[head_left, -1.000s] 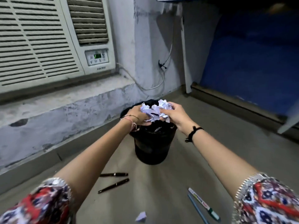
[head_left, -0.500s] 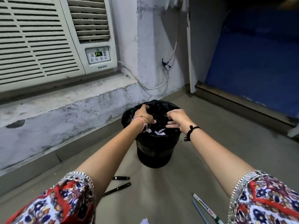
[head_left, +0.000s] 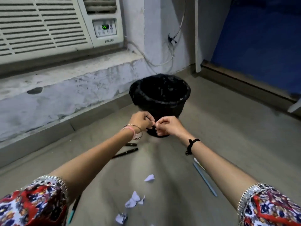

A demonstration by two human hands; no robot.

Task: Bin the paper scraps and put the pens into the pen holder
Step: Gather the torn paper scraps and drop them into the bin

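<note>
Bin (head_left: pixel 160 101): black, liner-lined, upright on the floor (head_left: pixel 228 136), mouth up, close to the wall ledge (head_left: pixel 65 82).
Left hand (head_left: pixel 141 121): fingers curled in, knuckles meeting the right hand (head_left: pixel 169 128) in front of the bin; anything pinched cannot be made out.
Right hand: fingers likewise curled.
Black pens (head_left: pixel 125 153): two, long axes pointing right and slightly away, beside the left forearm.
Blue pen (head_left: pixel 205 178): axis runs near-right to far-left, under the right forearm.
Paper scraps (head_left: pixel 134 201): scattered on the near floor between the arms.
Open room: bare floor right of the bin.
</note>
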